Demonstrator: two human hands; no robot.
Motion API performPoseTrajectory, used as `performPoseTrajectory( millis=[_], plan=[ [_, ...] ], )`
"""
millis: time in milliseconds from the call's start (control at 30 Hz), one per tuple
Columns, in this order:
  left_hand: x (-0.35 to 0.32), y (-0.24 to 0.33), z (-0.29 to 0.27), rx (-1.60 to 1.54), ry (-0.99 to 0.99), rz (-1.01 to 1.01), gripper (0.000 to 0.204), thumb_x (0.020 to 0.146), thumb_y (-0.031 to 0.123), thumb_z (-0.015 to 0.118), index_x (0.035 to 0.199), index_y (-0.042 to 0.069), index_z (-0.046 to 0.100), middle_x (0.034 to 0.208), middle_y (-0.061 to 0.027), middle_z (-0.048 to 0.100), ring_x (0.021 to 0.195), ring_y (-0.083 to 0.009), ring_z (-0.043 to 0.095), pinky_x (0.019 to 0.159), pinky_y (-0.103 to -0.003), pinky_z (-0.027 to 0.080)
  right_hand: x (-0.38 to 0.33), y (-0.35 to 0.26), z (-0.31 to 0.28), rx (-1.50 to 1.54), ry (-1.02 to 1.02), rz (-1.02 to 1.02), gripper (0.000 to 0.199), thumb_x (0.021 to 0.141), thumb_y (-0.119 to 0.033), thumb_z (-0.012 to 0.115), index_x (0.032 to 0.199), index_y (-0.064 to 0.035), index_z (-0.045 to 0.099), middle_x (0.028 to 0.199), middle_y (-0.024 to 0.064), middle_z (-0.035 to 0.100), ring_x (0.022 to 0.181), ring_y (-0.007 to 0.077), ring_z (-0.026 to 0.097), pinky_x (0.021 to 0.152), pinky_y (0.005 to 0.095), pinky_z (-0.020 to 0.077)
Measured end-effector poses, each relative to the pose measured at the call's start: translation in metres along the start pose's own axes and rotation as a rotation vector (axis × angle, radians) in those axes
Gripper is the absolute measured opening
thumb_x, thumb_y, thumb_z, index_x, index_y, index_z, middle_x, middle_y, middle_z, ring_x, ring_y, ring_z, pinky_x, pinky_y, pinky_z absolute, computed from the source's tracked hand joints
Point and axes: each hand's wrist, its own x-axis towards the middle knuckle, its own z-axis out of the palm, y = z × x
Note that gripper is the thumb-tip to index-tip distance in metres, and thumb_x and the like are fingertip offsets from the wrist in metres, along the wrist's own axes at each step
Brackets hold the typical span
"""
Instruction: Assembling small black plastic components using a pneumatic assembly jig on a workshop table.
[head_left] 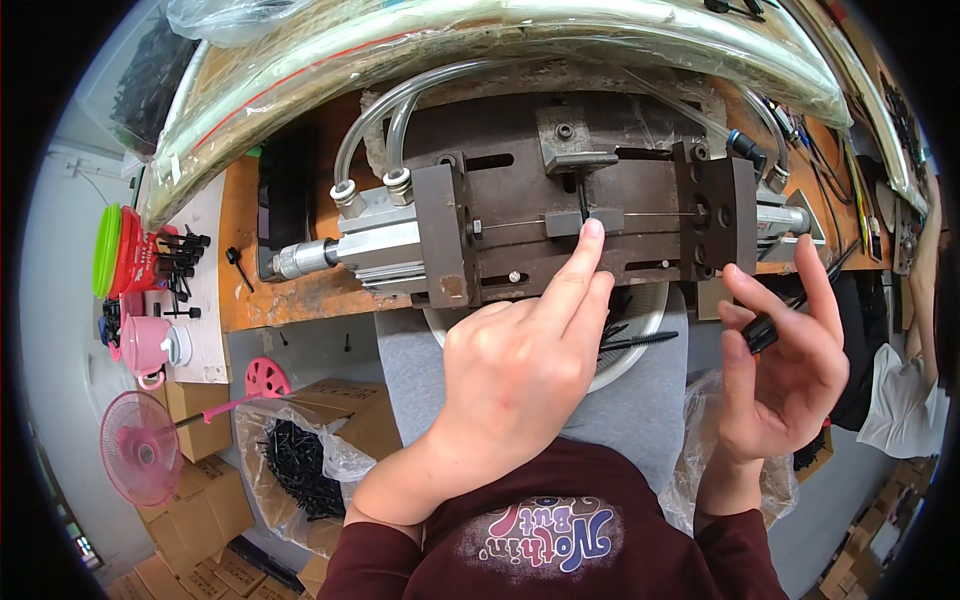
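Note:
My left hand (530,360) reaches over the middle of a dark metal fixture (510,255), index finger stretched out. Its fingertip touches the near end of a thin black rod (585,195) lying across a small grey block (560,222). The other fingers are partly curled and the thumb is hidden. In my right hand (790,370), a mascara wand with a black cap (760,335) is held between thumb and fingers, right of the fixture. Below the fixture a white bowl (655,312) holds several black pieces, among them a mascara brush (640,342).
Silver air cylinders (380,250) with clear hoses (350,140) flank the fixture on an orange-brown workbench (245,285). A plastic bag of black parts (300,465), cardboard boxes (200,510) and a pink fan (140,450) stand at left. Another person's arm (925,260) shows at far right.

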Motion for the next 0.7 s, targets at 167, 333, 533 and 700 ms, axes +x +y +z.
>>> performPoseTrajectory(
  millis=[167, 333, 533, 700],
  plan=[
    [0.000, -0.001, -0.001, -0.026, -0.009, -0.017, 0.025, 0.071, 0.011, 0.075, 0.095, 0.005, 0.068, 0.119, -0.0058, 0.065, 0.056, -0.0161, 0.062, 0.050, -0.026, 0.047, 0.004, -0.010, -0.010, -0.268, -0.220, 0.002, 0.038, 0.065, 0.007, 0.077, 0.101, -0.0024, 0.068, 0.125, 0.0216, 0.052, 0.095, 0.0245, 0.064, 0.074, 0.0297, 0.0572],
    [-0.001, -0.003, 0.003, -0.085, 0.029, -0.026, 0.024, 0.071, 0.010, 0.075, 0.093, 0.005, 0.069, 0.117, -0.0059, 0.066, 0.062, -0.0170, 0.066, 0.053, -0.026, 0.050, 0.004, -0.011, -0.006, -0.320, -0.304, -0.071, 0.032, 0.063, 0.006, 0.077, 0.094, 0.0032, 0.067, 0.103, 0.0175, 0.066, 0.086, 0.0277, 0.067, 0.069, 0.0335, 0.0558],
    [-0.012, -0.009, -0.006, -0.278, -0.010, -0.034, 0.025, 0.069, 0.010, 0.077, 0.092, 0.006, 0.070, 0.115, -0.0082, 0.066, 0.077, -0.0210, 0.070, 0.064, -0.026, 0.055, 0.005, -0.011, -0.004, -0.351, -0.361, -0.104, 0.028, 0.065, 0.003, 0.075, 0.091, 0.0028, 0.067, 0.107, 0.0171, 0.066, 0.088, 0.0282, 0.068, 0.070, 0.0320, 0.0548],
    [-0.029, -0.005, -0.024, -0.672, -0.038, -0.237, 0.031, 0.071, 0.019, 0.080, 0.094, 0.001, 0.068, 0.104, -0.0096, 0.068, 0.068, -0.0137, 0.062, 0.059, -0.023, 0.048, 0.007, -0.008, 0.009, -0.405, -0.472, -0.133, 0.022, 0.069, -0.001, 0.069, 0.090, 0.0018, 0.065, 0.113, 0.0178, 0.065, 0.084, 0.0258, 0.067, 0.068, 0.0306, 0.0521]
  ],
)
